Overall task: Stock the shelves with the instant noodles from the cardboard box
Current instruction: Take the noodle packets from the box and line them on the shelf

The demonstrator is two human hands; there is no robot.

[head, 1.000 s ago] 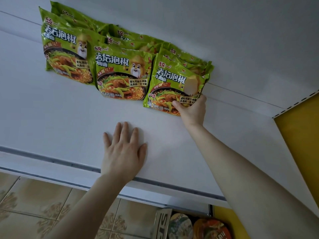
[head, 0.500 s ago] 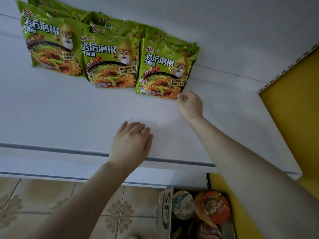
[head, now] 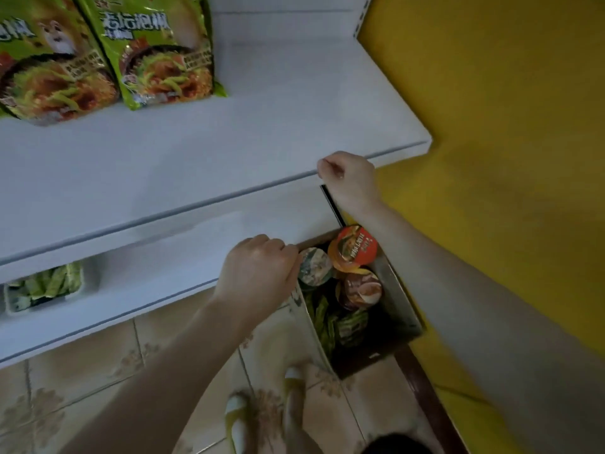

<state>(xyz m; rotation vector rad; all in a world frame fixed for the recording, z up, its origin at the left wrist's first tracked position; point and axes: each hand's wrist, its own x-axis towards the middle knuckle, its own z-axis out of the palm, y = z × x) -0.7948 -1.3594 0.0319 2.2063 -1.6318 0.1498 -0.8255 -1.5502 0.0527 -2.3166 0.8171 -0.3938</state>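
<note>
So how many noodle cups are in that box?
3: grey cup at the left, orange cup at the back, brown cup in front. More may hide underneath.

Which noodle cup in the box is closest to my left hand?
The grey-green-lidded cup, right beside your left hand; the orange cup and brown cup sit farther right.

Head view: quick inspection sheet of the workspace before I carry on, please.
Surface: white shelf, two green noodle packets in view at its left.
Job's things: open cardboard box on the floor, holding three cup noodles and loose green packets.
Clutter: tray with green contents on the lower shelf.
Hands: left hand curled at the box's rim, grip hidden; right hand curled at the shelf's front edge, nothing seen in it.
Cables: nothing seen.
Surroundings: tiled floor, yellow wall, the person's feet.
</note>
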